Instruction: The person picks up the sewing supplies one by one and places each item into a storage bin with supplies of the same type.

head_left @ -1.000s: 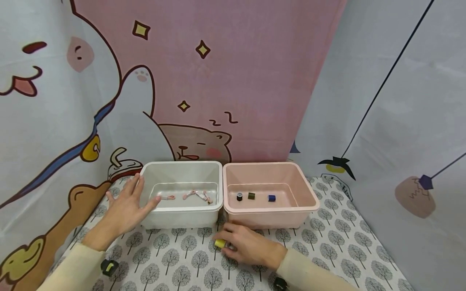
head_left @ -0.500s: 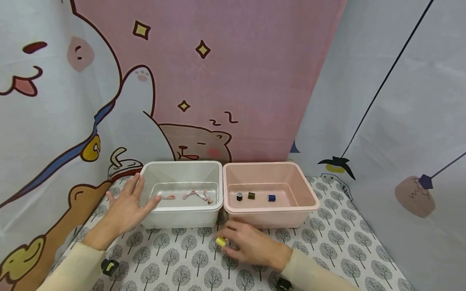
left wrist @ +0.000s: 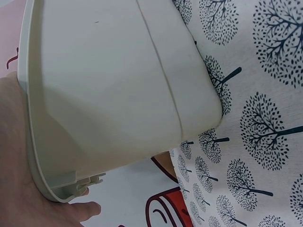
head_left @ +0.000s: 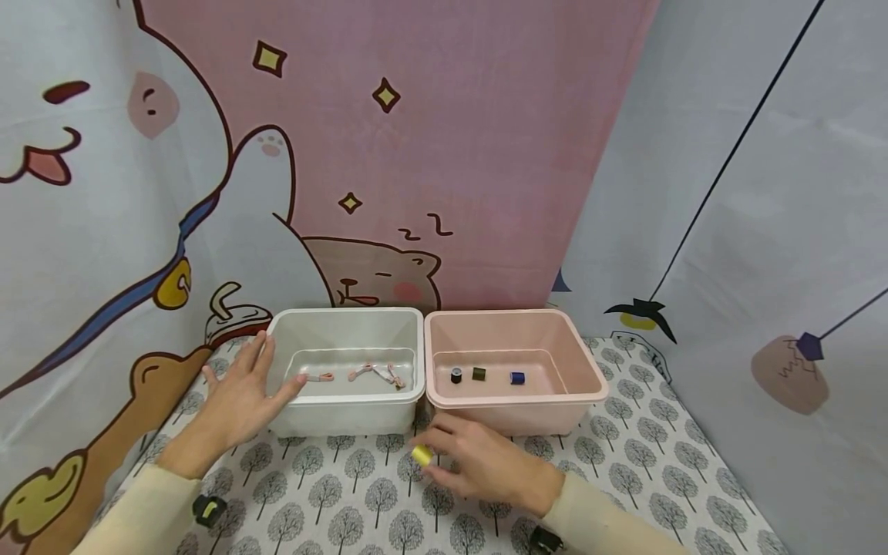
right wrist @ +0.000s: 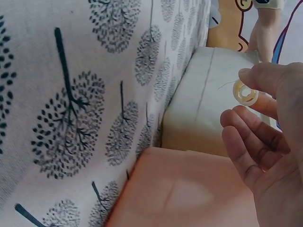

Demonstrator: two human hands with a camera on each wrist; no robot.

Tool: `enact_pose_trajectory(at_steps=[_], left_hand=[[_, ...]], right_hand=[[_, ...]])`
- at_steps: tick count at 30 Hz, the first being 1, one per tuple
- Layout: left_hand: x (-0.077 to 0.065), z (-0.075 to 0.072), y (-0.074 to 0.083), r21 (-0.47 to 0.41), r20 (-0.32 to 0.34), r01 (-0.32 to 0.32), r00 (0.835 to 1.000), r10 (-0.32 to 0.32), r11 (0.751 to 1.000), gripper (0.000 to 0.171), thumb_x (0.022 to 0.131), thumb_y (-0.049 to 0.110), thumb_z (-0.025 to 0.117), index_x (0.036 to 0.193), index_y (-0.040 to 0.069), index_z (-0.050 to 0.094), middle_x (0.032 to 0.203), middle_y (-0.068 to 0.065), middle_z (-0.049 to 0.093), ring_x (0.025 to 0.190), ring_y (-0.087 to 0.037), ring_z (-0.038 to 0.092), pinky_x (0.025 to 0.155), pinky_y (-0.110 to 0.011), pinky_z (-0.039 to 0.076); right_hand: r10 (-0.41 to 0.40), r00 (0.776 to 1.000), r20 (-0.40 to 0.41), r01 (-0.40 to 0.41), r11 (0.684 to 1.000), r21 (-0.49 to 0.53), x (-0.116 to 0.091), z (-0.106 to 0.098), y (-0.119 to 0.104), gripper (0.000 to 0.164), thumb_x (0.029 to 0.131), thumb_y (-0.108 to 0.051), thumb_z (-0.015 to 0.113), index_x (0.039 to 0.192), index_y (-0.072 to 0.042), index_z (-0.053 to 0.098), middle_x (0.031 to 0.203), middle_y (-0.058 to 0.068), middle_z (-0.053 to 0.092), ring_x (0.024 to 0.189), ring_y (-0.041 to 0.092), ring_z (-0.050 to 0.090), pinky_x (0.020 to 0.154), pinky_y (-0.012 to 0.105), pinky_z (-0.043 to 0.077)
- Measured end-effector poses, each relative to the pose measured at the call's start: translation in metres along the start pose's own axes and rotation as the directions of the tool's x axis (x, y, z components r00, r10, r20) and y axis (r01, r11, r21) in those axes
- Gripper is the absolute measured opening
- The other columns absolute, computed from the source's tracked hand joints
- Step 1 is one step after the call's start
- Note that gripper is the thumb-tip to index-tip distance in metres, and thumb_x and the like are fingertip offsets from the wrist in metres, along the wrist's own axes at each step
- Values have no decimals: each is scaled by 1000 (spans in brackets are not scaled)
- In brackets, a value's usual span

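A yellow thread spool (head_left: pixel 422 455) is pinched between the thumb and index finger of my right hand (head_left: pixel 479 466), just in front of the pink bin (head_left: pixel 513 416). In the right wrist view the spool (right wrist: pixel 245 92) shows its hollow end and a loose thread, and the other fingers curl loosely. My left hand (head_left: pixel 239 397) rests on the left rim of the white bin (head_left: pixel 347 416) with its fingers spread fairly straight. In the left wrist view that hand (left wrist: pixel 23 165) lies along the bin's rim, partly cut off by the frame.
In the pink bin lie a black-and-white spool (head_left: pixel 455 375), a dark green spool (head_left: pixel 479 374) and a blue spool (head_left: pixel 517 378). Pinkish cord pieces (head_left: pixel 375 373) lie in the white bin. Both bins stand side by side on a tree-print cloth (head_left: pixel 347 493), before a patterned curtain (head_left: pixel 486 154).
My right hand has shifted slightly right, and the yellow spool has turned a little and risen slightly in its fingers. The left hand has stayed still.
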State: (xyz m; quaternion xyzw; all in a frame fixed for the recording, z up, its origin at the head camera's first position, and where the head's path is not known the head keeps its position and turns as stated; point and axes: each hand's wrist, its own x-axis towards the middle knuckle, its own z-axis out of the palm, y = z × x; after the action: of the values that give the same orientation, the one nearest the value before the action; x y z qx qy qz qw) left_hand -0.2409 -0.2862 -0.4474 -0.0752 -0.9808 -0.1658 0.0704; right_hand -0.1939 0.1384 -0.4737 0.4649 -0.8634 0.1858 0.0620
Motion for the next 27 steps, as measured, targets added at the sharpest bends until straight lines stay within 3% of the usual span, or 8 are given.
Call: enact_pose_trajectory(at_steps=[11,20,27], left_hand=[[0,0,1,2,-7,-1,1000,1,1000,113,114,75,51,183,-7,15,193,-35,9,174,-69,18,117,-109,-2],[0,1,1,1,-9,-2,1000,2,1000,112,114,75,51,183,-7,16,193,-35,10,173,-69,19,116,-109,-3],[0,0,1,21,6,-1,1000,1,1000,113,115,76,48,183,-7,15,193,-34,7,175,-67,15,117,-108,-3]], right_hand=[[-76,993,-87,72,996,-46,-1,-15,-3,40,109,-31,85,146,-20,78,129,-6,76,103,5,75,94,9,60],[-168,969,-179,153,984,-95,1,-29,-4,38,104,-27,89,138,-14,81,125,-4,77,100,0,71,89,4,57],[-200,957,-212,174,976,-134,4,-41,-3,37,101,-27,93,135,-14,83,125,-5,79,106,3,74,97,10,61]])
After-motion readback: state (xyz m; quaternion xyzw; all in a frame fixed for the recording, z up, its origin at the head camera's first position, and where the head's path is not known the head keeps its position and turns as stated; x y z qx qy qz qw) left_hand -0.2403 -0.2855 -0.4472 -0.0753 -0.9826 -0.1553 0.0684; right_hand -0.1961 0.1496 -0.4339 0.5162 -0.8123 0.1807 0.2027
